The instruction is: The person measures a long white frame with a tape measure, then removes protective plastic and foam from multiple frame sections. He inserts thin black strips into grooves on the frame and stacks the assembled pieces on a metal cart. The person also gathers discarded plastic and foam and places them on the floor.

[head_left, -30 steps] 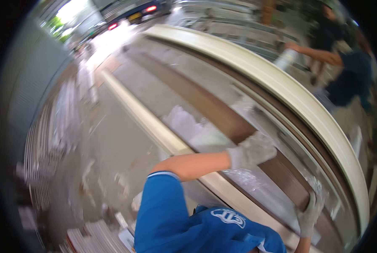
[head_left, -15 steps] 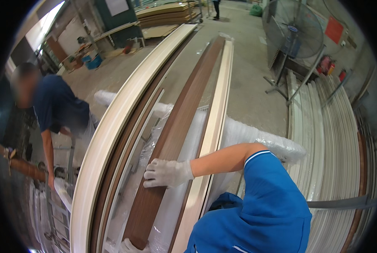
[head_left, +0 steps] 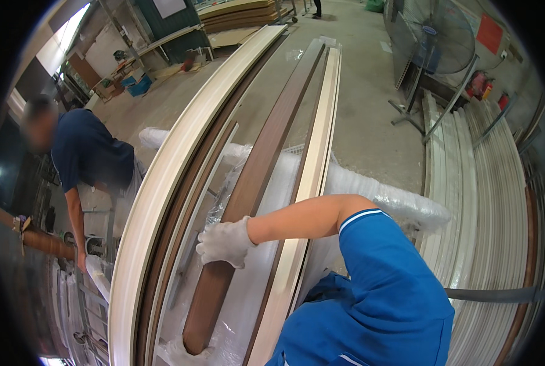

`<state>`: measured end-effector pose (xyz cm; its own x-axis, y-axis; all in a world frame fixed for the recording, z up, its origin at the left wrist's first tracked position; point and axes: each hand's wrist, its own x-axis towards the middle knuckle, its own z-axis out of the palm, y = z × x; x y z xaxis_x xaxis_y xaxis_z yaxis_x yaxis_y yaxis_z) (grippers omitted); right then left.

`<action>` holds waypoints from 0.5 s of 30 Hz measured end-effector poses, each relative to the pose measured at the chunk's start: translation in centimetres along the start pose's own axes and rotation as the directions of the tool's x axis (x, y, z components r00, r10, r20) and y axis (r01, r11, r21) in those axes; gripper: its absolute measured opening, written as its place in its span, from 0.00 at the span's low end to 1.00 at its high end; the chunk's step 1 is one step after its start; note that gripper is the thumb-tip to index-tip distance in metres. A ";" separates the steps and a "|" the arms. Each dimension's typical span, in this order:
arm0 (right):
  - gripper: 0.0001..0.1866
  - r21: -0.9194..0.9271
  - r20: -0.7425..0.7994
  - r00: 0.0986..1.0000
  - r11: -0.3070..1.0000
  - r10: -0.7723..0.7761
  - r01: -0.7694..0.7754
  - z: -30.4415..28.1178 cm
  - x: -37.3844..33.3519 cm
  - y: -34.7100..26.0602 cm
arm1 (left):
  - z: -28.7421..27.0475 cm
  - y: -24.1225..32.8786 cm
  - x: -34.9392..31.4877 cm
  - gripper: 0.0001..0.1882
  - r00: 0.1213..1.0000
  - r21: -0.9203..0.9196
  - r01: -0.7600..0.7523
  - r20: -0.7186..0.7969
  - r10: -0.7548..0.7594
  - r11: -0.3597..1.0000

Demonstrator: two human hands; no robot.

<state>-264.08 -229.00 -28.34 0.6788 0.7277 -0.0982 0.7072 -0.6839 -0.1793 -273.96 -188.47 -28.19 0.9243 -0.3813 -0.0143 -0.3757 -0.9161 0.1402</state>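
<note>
A long brown plank (head_left: 263,152) is laid lengthwise down the middle, over clear plastic wrapping (head_left: 236,317), between paler profiles. Its far end is seen free; its near end is partly covered at the lower edge of the view.

Across the plank, the gloved right hand (head_left: 227,242) is placed, with its fingers bent over the far side, so the plank is gripped there. The fingertips are partly turned out of sight, and the wood under the palm is hidden. At the near end, the gloved left hand (head_left: 186,354) is held against the plank, but it is cut by the lower border; whether its fingers are closed cannot be told.

To the left, a wide cream profile (head_left: 143,235) is laid, and to the right a narrow cream strip (head_left: 317,146), whose lower part is covered by the blue shirt (head_left: 370,293). A wrapped roll (head_left: 407,206) is partly hidden beneath them.

Farther left, a co-worker (head_left: 92,149) is seen bent down, with the head blurred. At the upper right, a large fan (head_left: 434,39) is cut off by the border.
</note>
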 end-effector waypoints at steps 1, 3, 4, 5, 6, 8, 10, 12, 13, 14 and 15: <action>0.37 0.053 0.081 0.996 0.998 0.040 -0.044 -0.7 0.4 0.1 | -0.6 -0.1 0.6 0.41 0.999 -0.032 0.013 0.042 -0.011 0.999; 0.40 0.128 0.168 0.983 0.987 0.077 -0.099 -2.1 1.5 0.5 | -1.6 -0.4 1.8 0.38 0.997 -0.072 0.007 0.079 -0.001 0.997; 0.42 0.154 0.177 0.981 0.982 0.078 -0.106 -2.5 1.9 0.7 | -1.9 -0.5 2.6 0.39 0.997 -0.084 -0.011 0.078 0.017 0.996; 0.43 0.195 0.209 0.975 0.974 0.075 -0.117 -3.0 2.4 0.9 | -2.2 -0.6 3.2 0.39 0.997 -0.095 -0.028 0.075 0.035 0.995; 0.45 0.195 0.226 0.973 0.976 0.048 -0.094 -3.2 2.8 1.0 | -2.4 -0.7 3.5 0.40 0.989 -0.190 0.033 0.149 -0.005 0.981; 0.49 0.218 0.291 0.957 0.974 0.003 -0.069 -3.2 3.3 1.2 | -2.5 -0.8 4.1 0.41 0.951 -0.355 0.174 0.303 -0.062 0.919; 0.54 0.238 0.328 0.945 0.966 0.016 -0.099 -2.5 3.2 1.3 | -2.1 -0.5 3.8 0.45 0.951 -0.343 0.183 0.300 -0.077 0.921; 0.58 0.244 0.358 0.933 0.962 0.025 -0.120 -2.1 3.3 1.3 | -1.9 -0.4 3.6 0.49 0.965 -0.304 0.115 0.261 -0.033 0.946; 0.59 0.261 0.377 0.926 0.959 0.006 -0.112 -2.0 3.5 1.2 | -2.1 -0.4 3.4 0.50 0.965 -0.278 0.120 0.259 -0.046 0.953; 0.60 0.261 0.399 0.917 0.960 -0.010 -0.103 -2.0 3.4 1.1 | -2.1 -0.5 3.5 0.52 0.960 -0.290 0.113 0.277 -0.029 0.950; 0.63 0.246 0.373 0.928 0.965 -0.011 -0.087 -1.9 3.3 0.8 | -2.4 -0.7 3.3 0.54 0.957 -0.338 0.115 0.291 -0.013 0.934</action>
<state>-260.92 -227.27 -26.96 0.5485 0.7020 -0.4542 0.5748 -0.7111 -0.4049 -270.47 -188.82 -25.96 0.8695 -0.3894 -0.3039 -0.2220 -0.8577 0.4637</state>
